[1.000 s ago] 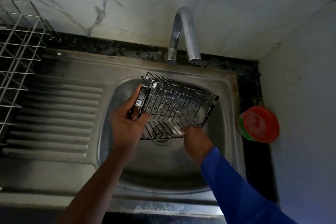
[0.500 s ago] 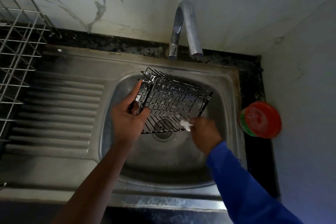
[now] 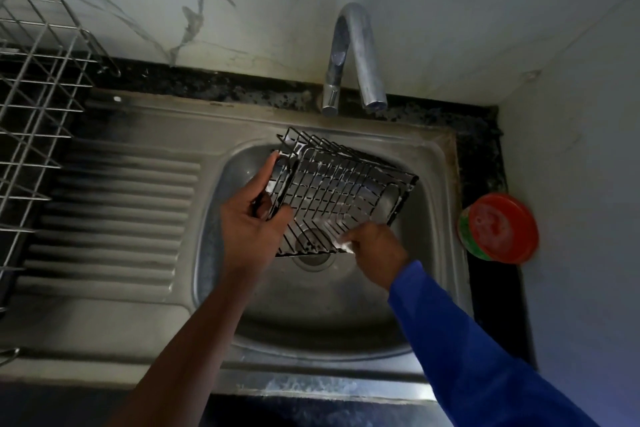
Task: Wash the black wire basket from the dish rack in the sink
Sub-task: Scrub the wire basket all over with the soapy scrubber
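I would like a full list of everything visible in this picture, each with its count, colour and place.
sink: one, steel grey, centre, ribbed drainboard on its left
wire basket: one, black, held tilted over the basin
drain: one, grey, basin floor, partly behind the basket
tap: one, silver, behind the basin
dish rack: one, silver wire, far left
round container: one, red top, green side, on the black counter right of the sink
soapy wad: one, white, at the basket's near edge
left hand: one, bare forearm, grips the basket's left end
right hand: one, blue sleeve, pinches the wad against the basket
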Motion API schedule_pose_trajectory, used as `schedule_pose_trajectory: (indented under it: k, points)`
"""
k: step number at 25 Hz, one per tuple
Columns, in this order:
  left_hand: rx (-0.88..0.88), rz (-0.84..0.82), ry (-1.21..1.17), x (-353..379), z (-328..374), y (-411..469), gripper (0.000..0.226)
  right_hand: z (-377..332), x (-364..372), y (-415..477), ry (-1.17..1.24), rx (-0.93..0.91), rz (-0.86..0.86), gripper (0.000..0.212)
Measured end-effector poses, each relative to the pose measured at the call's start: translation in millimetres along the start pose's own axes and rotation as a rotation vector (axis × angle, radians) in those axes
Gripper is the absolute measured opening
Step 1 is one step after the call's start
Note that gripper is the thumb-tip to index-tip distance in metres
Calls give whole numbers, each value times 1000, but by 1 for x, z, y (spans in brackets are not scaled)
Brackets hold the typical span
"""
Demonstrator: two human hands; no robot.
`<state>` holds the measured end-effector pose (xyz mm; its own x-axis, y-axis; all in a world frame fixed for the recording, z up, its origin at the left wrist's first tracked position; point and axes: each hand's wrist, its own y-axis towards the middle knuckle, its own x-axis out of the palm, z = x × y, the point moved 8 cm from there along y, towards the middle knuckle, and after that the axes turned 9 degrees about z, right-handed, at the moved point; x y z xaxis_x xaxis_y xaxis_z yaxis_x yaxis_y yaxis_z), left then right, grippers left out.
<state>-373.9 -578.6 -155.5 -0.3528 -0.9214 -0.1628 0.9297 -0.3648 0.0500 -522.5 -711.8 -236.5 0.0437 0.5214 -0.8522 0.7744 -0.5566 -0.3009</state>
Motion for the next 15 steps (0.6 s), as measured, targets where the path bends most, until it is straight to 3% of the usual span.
schedule_pose_trajectory:
  k: [4, 7, 10, 15]
  points:
    - [-27, -38, -68, 8, -9, -7, 66, 4, 5, 14, -104, -7, 35, 35]
    - [2, -60, -44, 13, -3, -13, 68, 2, 1, 34, 25, 78, 45, 32]
    - [4, -30, -6, 4, -3, -6, 69, 4, -23, 24, 141, 110, 204, 30]
    - [23, -27, -28, 7, -5, -3, 69, -16, 9, 5, 21, 21, 94, 35]
